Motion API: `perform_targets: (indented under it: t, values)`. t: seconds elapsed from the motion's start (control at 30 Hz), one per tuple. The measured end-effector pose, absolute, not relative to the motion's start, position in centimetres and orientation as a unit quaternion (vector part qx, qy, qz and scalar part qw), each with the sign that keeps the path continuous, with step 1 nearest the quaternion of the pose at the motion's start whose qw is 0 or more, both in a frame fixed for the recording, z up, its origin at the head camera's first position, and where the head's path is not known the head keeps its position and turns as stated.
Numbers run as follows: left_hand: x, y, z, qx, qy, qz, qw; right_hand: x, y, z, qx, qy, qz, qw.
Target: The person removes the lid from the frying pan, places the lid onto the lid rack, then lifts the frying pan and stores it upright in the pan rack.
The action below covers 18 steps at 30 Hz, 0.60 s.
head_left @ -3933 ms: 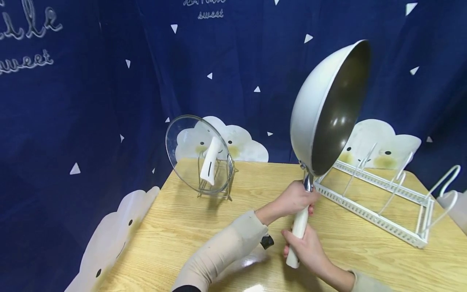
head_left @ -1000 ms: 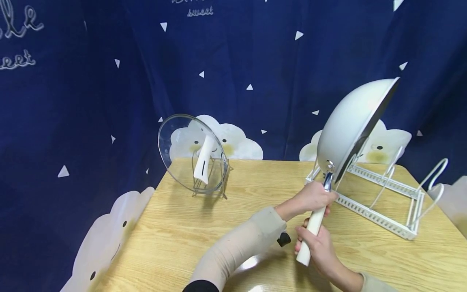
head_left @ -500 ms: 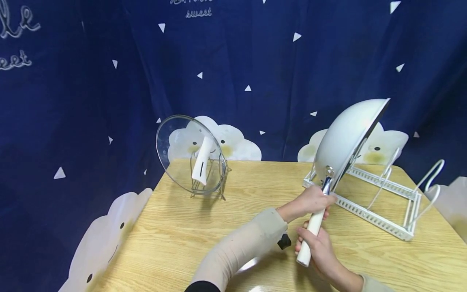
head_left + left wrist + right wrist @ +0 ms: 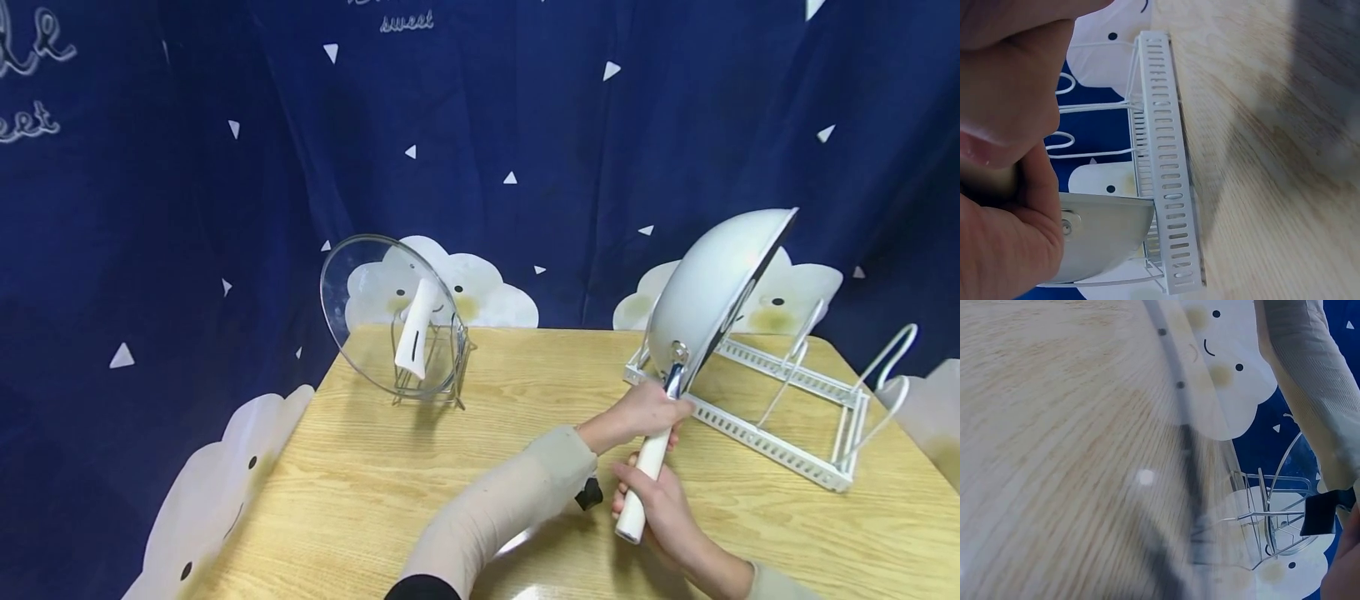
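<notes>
A white wok (image 4: 708,287) with a dark inside stands tilted on its side in the left part of the white wire rack (image 4: 765,442), its handle slanting toward me. My left hand (image 4: 643,412) grips the handle near its metal neck. Lower down, my right hand (image 4: 663,504) holds the cream handle (image 4: 632,518) close to its end. In the left wrist view, the wok's wall (image 4: 1107,231) meets the slotted rail (image 4: 1169,169) of the rack, and fingers (image 4: 1016,244) wrap the handle. The right wrist view shows only a sliver of a hand (image 4: 1342,569) at its edge.
A glass lid (image 4: 367,333) with a white handle (image 4: 417,329) leans in a small wire stand (image 4: 450,387) at the table's left back. White wire dividers (image 4: 896,358) rise from the rack's right part. A dark blue curtain (image 4: 465,100) hangs behind the wooden table (image 4: 360,483).
Both hands have moved the wok right and down from the air into the rack, turning its dark inside away from view. In the last half second it has hardly moved.
</notes>
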State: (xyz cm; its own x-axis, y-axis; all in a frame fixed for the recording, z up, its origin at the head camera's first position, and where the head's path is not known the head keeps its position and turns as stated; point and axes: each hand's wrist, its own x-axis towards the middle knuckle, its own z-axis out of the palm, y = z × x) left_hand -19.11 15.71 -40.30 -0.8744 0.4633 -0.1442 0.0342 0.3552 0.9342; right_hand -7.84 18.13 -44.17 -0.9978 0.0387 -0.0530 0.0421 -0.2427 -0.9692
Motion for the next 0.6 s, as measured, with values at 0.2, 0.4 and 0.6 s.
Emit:
perform_targets:
  t: [0.2,0.4,0.6]
  values:
    - [-19.38,15.79,-40.03,0.144,0.805,0.538,0.207,-8.12,18.04,-44.01,0.048,0.613,-0.788,0.001]
    - [-19.74,15.84,-40.13,0.144,0.799,0.539,0.224,-8.30,18.08,-44.14,0.059,0.611,-0.789,0.002]
    - [-20.12,16.05,-40.15,0.148,0.809,0.520,0.229,-8.52,18.27,-44.16,0.065,0.604,-0.794,0.011]
